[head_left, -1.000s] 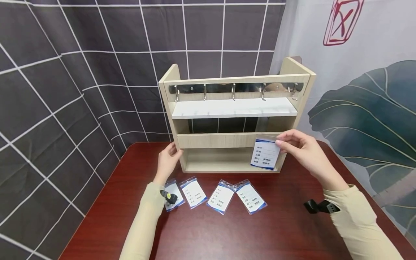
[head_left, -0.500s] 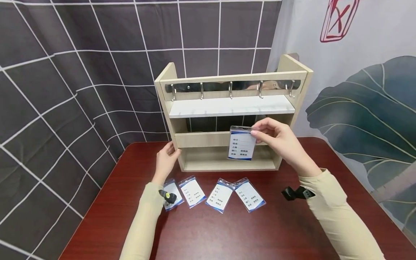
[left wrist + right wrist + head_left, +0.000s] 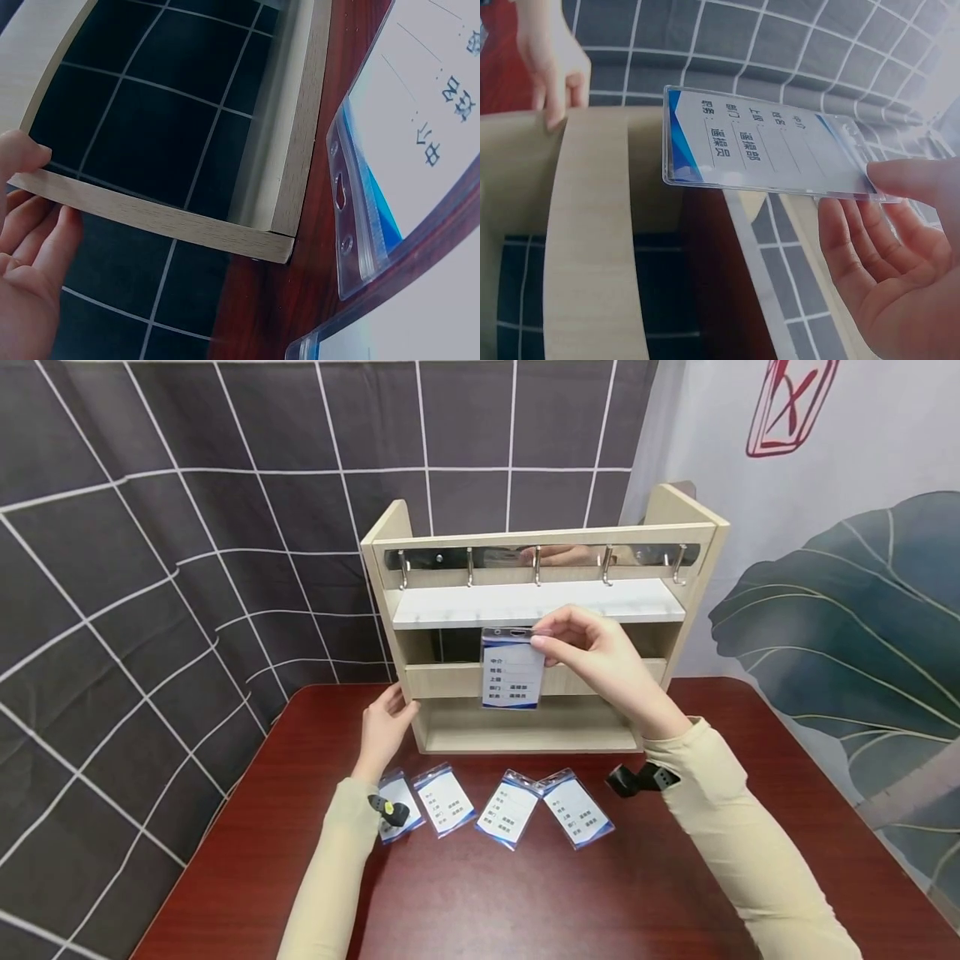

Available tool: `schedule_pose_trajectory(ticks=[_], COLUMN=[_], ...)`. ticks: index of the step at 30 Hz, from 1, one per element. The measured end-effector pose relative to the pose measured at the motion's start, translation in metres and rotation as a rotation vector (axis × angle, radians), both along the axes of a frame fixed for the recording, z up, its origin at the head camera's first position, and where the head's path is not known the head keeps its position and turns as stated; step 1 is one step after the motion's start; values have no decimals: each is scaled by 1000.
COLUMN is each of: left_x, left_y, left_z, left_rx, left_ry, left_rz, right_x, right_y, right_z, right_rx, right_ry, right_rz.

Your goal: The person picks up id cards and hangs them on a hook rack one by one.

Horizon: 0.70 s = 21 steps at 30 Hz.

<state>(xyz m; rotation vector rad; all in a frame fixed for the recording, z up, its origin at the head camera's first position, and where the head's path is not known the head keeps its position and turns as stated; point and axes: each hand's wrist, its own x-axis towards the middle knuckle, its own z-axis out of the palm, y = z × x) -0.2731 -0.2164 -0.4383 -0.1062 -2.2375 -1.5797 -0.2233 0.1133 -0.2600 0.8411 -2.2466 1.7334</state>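
Note:
My right hand pinches a badge holder by its upper right corner, thumb in front and fingers behind. The clear holder, with a white and blue card inside, hangs upright before the wooden shelf, below the metal hook rail. In the right wrist view, the badge lies between thumb and fingertips at its slotted end. My left hand grips the shelf's left side panel. The left wrist view shows the thumb on one face of that panel and the fingers on the other.
Several badge holders lie on the red-brown table before the shelf; two, including the right one, touch at their tops. The left one is partly covered by my wrist camera. Hooks line the rail above a white shelf board.
My right hand has carried the badge holder left and upward, from the shelf's lower right to near its middle. The left hand stays on the side panel.

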Motion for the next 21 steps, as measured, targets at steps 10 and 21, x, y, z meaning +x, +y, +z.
schedule_pose_trajectory(ticks=[10,21], left_x=[-2,1], left_y=[1,4], left_z=[0,2], left_rx=[19,20], left_ry=[-5,-14], left_rz=[0,10], right_x=[-10,-15], right_y=[-23,-43], right_z=[12,19], right_rx=[-33,-63], right_ry=[14,-12], right_rz=[35,62])
